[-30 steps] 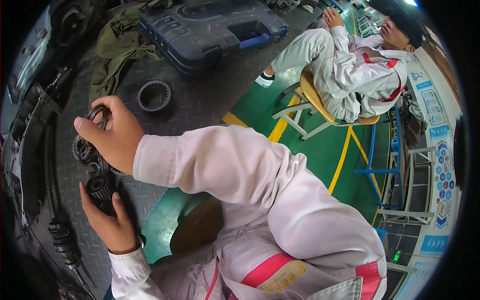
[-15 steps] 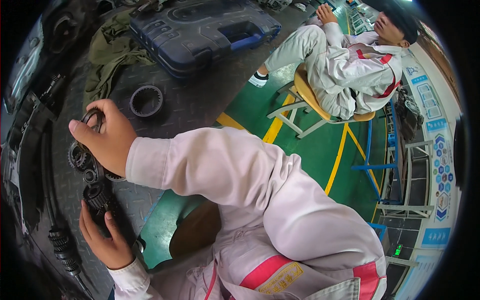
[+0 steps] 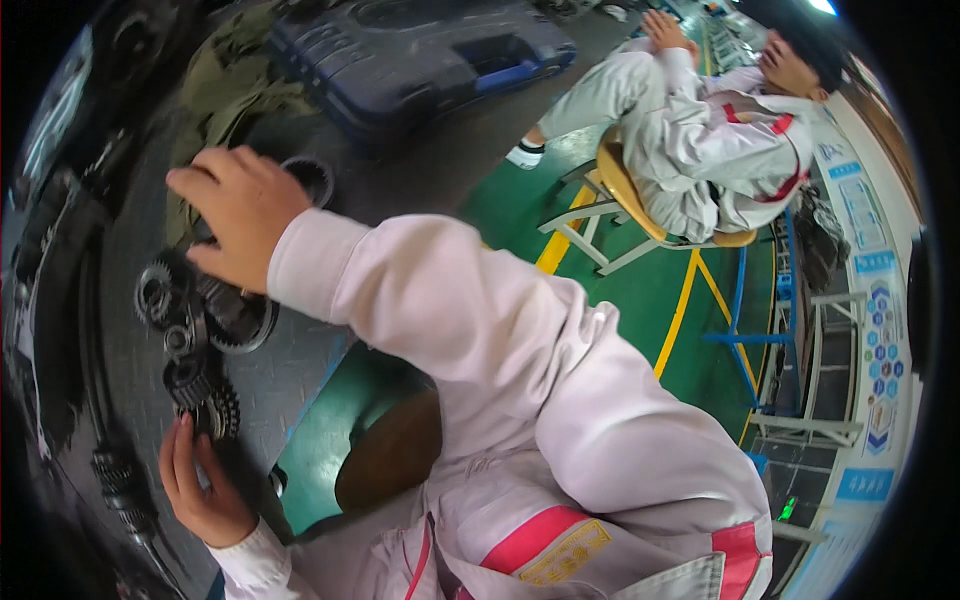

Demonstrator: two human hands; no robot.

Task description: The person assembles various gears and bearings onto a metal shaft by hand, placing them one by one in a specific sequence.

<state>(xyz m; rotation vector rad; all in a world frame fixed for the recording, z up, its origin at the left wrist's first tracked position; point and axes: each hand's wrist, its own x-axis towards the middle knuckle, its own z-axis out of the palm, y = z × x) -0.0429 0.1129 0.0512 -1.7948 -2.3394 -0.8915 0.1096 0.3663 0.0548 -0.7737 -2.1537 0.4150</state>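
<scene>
My left hand [image 3: 208,492] lies low at the left, fingers stretched out, its fingertips at the edge of a dark toothed gear [image 3: 226,408]. Just beyond stands a smaller toothed gear [image 3: 185,382]. Farther up the dark surface, my right hand [image 3: 245,215] hovers with its fingers apart and nothing visible in them. Beneath and beside it sit a round gear [image 3: 156,292], a small ring-shaped part [image 3: 178,341] and a larger gear [image 3: 250,335], partly hidden by the hand. A grey ring [image 3: 318,180] with inner teeth shows partly behind my right hand.
A dark blue tool case [image 3: 400,65] and an olive cloth [image 3: 215,85] lie at the far side. A geared shaft [image 3: 122,490] runs along the left. A person [image 3: 690,140] sits on a stool [image 3: 625,190] at the upper right, beyond the green floor [image 3: 630,290].
My right hand has let go of the dark ring and moved up and right, fingers spreading, partly covering the grey ring. My left hand has shifted slightly down, uncovering more of the gear.
</scene>
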